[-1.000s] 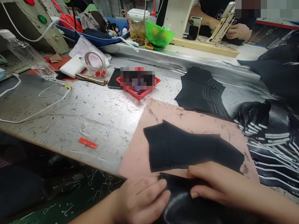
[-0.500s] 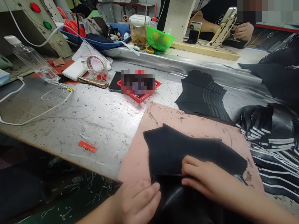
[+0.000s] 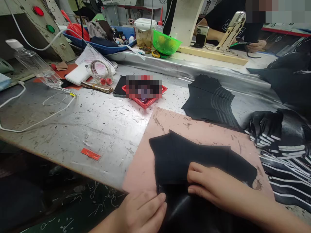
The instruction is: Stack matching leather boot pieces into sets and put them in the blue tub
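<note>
A matte black cut piece (image 3: 191, 155) with angular ends lies flat on a pink board (image 3: 138, 171). Along its near edge runs a shiny black sheet (image 3: 179, 207), which drops toward me at the bottom of the view. My left hand (image 3: 145, 208) is closed at the left corner where the two meet, pinching the shiny sheet's edge. With curled fingers and thumb, my right hand (image 3: 206, 183) grips the shiny sheet along the seam farther right. The fingertips hide part of the edge there.
Stacked black pieces (image 3: 209, 100) lie behind the board, with white-edged black strips (image 3: 286, 174) to the right. A red tray (image 3: 144, 103), phone (image 3: 119, 86), orange tag (image 3: 90, 154) and clear bottle (image 3: 36, 66) are on the metal table. Across it sits a co-worker (image 3: 223, 22).
My right hand has shifted slightly left, and the pale gap along the seam beside it is now covered. The co-worker's hand has moved lower.
</note>
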`<control>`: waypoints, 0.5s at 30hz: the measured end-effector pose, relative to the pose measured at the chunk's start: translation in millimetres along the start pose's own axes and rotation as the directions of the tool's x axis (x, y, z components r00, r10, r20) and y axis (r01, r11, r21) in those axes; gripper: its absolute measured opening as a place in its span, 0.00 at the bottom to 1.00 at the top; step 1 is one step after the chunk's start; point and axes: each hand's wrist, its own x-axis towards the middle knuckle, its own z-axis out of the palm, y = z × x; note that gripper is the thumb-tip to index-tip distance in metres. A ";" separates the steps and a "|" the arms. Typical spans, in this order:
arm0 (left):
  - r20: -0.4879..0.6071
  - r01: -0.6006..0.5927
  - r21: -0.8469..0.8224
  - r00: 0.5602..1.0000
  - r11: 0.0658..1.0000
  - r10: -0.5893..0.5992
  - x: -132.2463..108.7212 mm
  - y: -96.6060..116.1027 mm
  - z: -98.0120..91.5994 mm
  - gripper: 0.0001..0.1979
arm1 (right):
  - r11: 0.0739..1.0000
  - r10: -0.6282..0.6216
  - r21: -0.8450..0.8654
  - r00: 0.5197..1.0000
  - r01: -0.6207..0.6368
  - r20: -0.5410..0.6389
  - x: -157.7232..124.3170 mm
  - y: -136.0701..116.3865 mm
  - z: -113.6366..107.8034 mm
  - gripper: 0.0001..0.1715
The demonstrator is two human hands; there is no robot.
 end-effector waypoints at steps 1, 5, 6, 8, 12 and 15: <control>-0.005 -0.001 0.004 1.000 1.000 0.002 0.6 0.1 -0.5 0.08 | 1.000 0.004 0.001 1.000 -0.004 0.002 -0.1 -0.3 -0.2 0.11; 0.010 -0.003 0.009 1.000 1.000 0.003 4.4 -0.1 -3.3 0.08 | 1.000 0.012 0.006 1.000 -0.012 0.001 -0.9 -1.1 -1.2 0.10; 0.013 -0.006 0.008 1.000 1.000 0.006 4.8 -0.2 -3.7 0.09 | 1.000 0.012 0.006 1.000 -0.012 0.001 -1.1 -1.2 -1.4 0.10; 0.006 -0.001 0.005 1.000 1.000 0.001 4.1 -0.3 -3.3 0.09 | 1.000 0.012 0.010 1.000 -0.012 0.004 -1.3 -1.2 -1.6 0.10; 0.000 0.013 0.005 1.000 1.000 -0.013 -1.4 0.4 0.0 0.09 | 1.000 0.018 0.008 1.000 -0.018 0.010 -1.3 -1.2 -1.0 0.10; 0.003 0.008 0.011 1.000 1.000 -0.008 -3.5 1.5 1.1 0.08 | 1.000 0.015 0.005 1.000 -0.015 -0.001 -0.7 -1.4 -0.2 0.09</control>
